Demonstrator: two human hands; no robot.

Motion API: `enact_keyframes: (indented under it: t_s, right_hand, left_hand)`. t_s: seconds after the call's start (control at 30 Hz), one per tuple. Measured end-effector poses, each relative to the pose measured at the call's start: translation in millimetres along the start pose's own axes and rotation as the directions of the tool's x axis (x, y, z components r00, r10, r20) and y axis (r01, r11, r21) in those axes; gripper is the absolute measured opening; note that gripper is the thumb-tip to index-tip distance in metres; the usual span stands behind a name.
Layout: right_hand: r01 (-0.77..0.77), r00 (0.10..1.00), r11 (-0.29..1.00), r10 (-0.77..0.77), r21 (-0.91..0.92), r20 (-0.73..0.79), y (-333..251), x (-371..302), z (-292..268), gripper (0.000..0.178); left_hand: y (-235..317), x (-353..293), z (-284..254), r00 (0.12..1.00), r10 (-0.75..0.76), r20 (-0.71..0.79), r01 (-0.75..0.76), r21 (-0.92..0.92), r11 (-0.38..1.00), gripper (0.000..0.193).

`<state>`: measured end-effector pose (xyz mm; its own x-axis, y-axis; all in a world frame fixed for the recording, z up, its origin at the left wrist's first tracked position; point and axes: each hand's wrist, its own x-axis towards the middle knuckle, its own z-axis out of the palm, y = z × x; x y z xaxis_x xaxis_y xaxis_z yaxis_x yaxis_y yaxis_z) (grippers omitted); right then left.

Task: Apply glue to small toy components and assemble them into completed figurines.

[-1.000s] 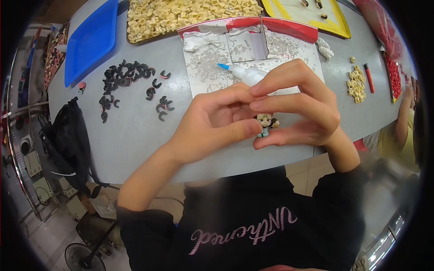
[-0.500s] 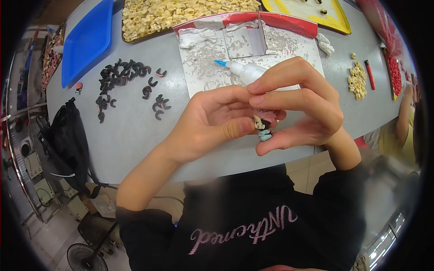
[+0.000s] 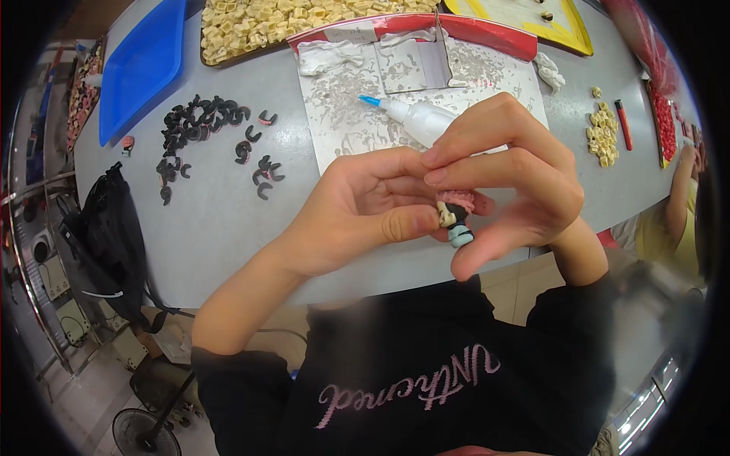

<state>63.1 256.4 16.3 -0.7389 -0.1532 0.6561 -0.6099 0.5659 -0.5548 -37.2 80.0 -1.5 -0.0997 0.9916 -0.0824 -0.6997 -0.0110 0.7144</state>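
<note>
A small figurine (image 3: 458,209) with a pink top, a cream face, black hair and a light blue lower part is held between my two hands over the table's near edge. My left hand (image 3: 346,216) is closed on it, its thumb pressing the cream face. Around its far side curls my right hand (image 3: 532,178), the first fingertips close to the left fingertips above the pink top and the thumb beside the blue part. Fingers hide some of the figurine. Just beyond lies a white squeeze bottle (image 3: 427,123) with a blue tip, on a glue-spotted white sheet (image 3: 334,125).
Black, curved, pink-marked pieces (image 3: 198,125) lie to the left, near a blue tray (image 3: 141,76) and another small figurine (image 3: 127,144). Cream pieces fill a far tray (image 3: 266,26). Rightward are a yellow tray (image 3: 582,42), loose cream pieces (image 3: 602,133), a red marker (image 3: 623,125) and another person's arm (image 3: 679,194).
Both hands have moved slightly right and nearer to me with the figurine. It has turned a little, and more of its pink top and blue part shows.
</note>
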Motion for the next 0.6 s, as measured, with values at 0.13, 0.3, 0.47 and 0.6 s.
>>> enact_keyframes:
  t_s: [0.13, 0.3, 0.47, 0.6]
  right_hand:
    - [-0.015, 1.0, 1.0, 0.015, 0.021, -0.003, -0.6, -1.3, 1.2, 0.063]
    - [-0.002, 1.0, 0.999, 0.002, 0.046, -0.007, 0.4, -2.3, 1.5, 0.063]
    - [0.004, 1.0, 0.998, -0.004, 0.067, -0.001, 0.5, -2.1, 1.3, 0.062]
    - [-0.004, 1.0, 0.996, 0.005, 0.093, -0.009, -1.0, -2.5, 2.0, 0.062]
  left_hand:
    - [-1.6, -0.1, -1.4, 1.0, -0.021, 0.016, 0.021, -0.002, 1.0, 0.035]
    - [-1.9, -0.3, -4.7, 0.997, -0.062, 0.037, 0.062, 0.002, 0.998, 0.035]
    - [0.0, -1.0, -0.1, 0.996, -0.092, -0.003, 0.092, 0.007, 0.996, 0.034]
    - [-0.3, -2.5, -0.6, 0.996, -0.072, 0.046, 0.073, -0.022, 0.997, 0.033]
